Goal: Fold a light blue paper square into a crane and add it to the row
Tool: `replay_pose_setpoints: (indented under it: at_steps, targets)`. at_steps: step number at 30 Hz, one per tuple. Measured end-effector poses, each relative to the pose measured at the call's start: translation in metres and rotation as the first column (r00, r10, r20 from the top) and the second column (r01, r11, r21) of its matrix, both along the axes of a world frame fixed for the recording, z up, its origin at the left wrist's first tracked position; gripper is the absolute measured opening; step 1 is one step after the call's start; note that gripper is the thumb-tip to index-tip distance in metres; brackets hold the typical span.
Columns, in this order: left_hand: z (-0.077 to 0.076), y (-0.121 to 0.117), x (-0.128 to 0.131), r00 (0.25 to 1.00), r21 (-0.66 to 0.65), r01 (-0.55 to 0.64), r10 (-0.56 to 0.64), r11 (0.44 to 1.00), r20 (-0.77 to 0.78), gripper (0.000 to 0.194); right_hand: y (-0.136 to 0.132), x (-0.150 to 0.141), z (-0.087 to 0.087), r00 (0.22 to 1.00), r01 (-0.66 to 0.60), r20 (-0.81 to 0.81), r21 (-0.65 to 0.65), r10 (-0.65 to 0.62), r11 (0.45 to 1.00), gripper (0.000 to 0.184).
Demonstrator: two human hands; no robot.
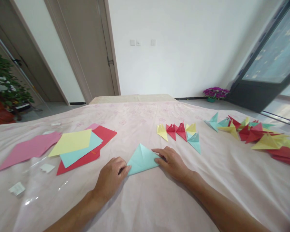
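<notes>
A light blue sheet of paper, folded into a triangle with a crease down from its top point, lies on the cloth in front of me. My left hand pinches its left corner between thumb and curled fingers. At the right corner, my right hand grips the paper with the thumb on top and the index finger stretched along the edge. Just beyond my right hand stand several small folded paper cranes in yellow, red and light blue.
Left of my hands lie loose square sheets: pink, yellow, light blue and red. Clear plastic wrapping with white labels is near them. A heap of folded cranes covers the far right of the pale tablecloth.
</notes>
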State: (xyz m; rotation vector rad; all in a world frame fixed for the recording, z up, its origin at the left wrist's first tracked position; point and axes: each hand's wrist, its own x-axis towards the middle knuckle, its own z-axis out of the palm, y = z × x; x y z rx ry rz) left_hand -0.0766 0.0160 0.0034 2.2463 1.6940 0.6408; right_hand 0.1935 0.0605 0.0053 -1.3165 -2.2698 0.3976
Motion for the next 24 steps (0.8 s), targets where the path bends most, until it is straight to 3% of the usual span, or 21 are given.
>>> replay_pose_setpoints:
  at_steps: [12,24]
  targets:
    - [0.0041,0.0023,0.0033,0.988,-0.003,-0.076,0.075,0.997,-0.135,0.034,0.0045,-0.0093,0.0032,0.996,0.018,0.091,0.003,-0.018,1.0,0.037]
    - [0.0009,0.0035,-0.0038,0.993,-0.044,-0.045,0.04,0.998,-0.108,0.039,0.0044,-0.0101,0.005,0.994,0.026,0.108,0.012,-0.027,1.0,0.036]
